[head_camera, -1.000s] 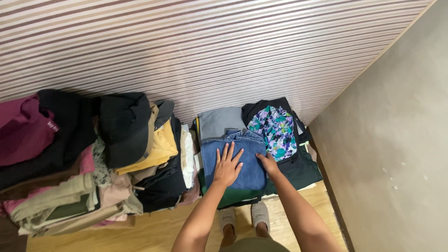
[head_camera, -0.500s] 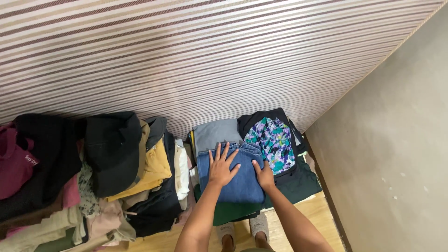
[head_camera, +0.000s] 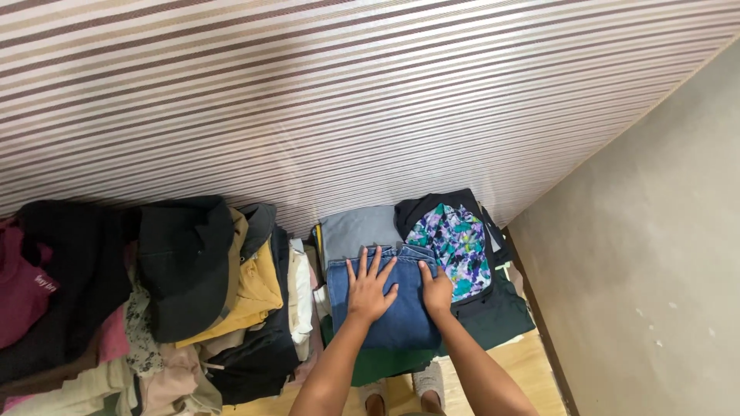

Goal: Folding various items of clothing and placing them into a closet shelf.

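Observation:
A folded pair of blue jeans [head_camera: 401, 323] lies on top of a stack of folded clothes. My left hand [head_camera: 368, 289] rests flat on the jeans with its fingers spread. My right hand [head_camera: 436, 290] presses on the jeans' right edge, beside a folded floral garment [head_camera: 455, 248] in purple, green and white. A grey folded piece [head_camera: 359, 229] sits behind the jeans, and dark green cloth [head_camera: 390, 364] lies under them.
A loose heap of clothes fills the left: a black garment [head_camera: 181, 270], a mustard one [head_camera: 258, 293], a maroon one [head_camera: 23, 289], beige ones [head_camera: 116, 389]. A striped wall [head_camera: 347, 100] rises behind and a plain grey wall [head_camera: 655, 270] stands to the right. My feet [head_camera: 428, 381] are on the wooden floor.
The view has shifted so the clothes heap sits further left. Both hands stay on the jeans, with the right hand slid slightly toward the floral garment.

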